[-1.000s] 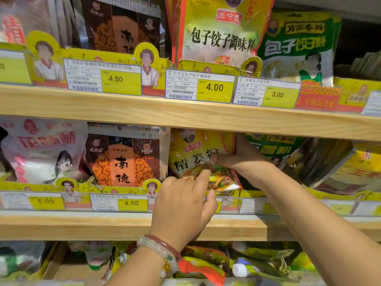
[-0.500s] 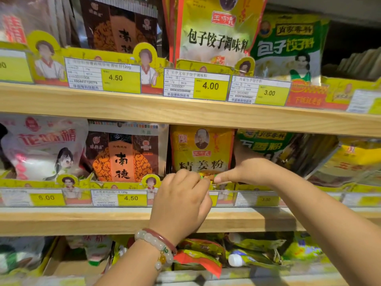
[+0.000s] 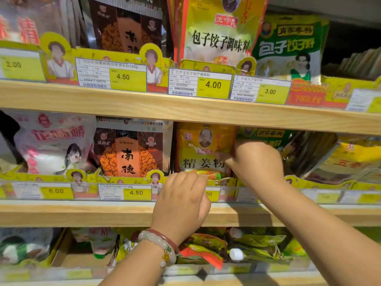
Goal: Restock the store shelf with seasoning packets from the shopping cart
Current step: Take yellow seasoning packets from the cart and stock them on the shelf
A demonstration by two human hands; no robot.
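A yellow ginger powder packet (image 3: 203, 149) stands upright on the middle shelf (image 3: 103, 213), behind the yellow price rail. My left hand (image 3: 183, 205), with bead bracelets on its wrist, is at the packet's lower edge, fingers curled against it. My right hand (image 3: 255, 162) pinches the packet's right edge, thumb lying across its front. The fingertips of both hands are hidden. The shopping cart is out of view.
A brown-orange packet (image 3: 127, 149) and a white-pink packet (image 3: 51, 143) stand left of the yellow one; green and yellow packets (image 3: 268, 135) lean to its right. The upper shelf (image 3: 185, 112) hangs just above. Loose packets fill the bottom shelf (image 3: 206, 250).
The yellow packet went from tilted to upright behind the rail. My right hand rose from its lower edge to its right side. My left hand stayed low.
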